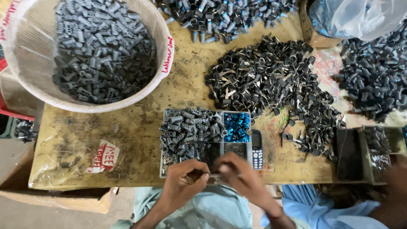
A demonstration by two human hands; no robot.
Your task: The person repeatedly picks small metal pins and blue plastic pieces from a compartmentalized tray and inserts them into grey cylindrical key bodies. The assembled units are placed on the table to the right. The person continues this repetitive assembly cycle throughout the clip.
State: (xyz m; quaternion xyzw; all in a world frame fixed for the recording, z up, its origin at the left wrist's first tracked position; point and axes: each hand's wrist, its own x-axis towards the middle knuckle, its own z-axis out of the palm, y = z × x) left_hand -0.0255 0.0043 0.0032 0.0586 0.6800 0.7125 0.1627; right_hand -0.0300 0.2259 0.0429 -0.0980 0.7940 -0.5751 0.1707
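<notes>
While the yellowish worktable (140, 127) fills most of the frame, a big white mesh basket (25, 63) sits at the upper left, heaped with grey ribbed plastic parts (104, 51). Right of centre a broad heap of black rings and small metal pieces (271, 80) spreads over the tabletop, with another pile of dark parts (375, 80) at the right edge and a third pile with blue tips (220, 17) along the top. A clear plastic bag (360, 17) lies in the upper right corner.

Low in the middle stands a grey divided tray (162, 169); its left compartment holds grey ribbed pieces (188, 127), its upper right compartment shiny blue pieces (236, 126). A small blue keypad phone (257, 148) lies just beside the tray's right wall.

At the bottom centre, over the tray's near edge, the left hand (182, 180) and right hand (241, 174) meet. The fingers of both hands are pinched together on a small slim part (214, 175) held between them; it is blurred and too small to tell its kind. Another person's hand (396, 178) shows at the lower right edge.
</notes>
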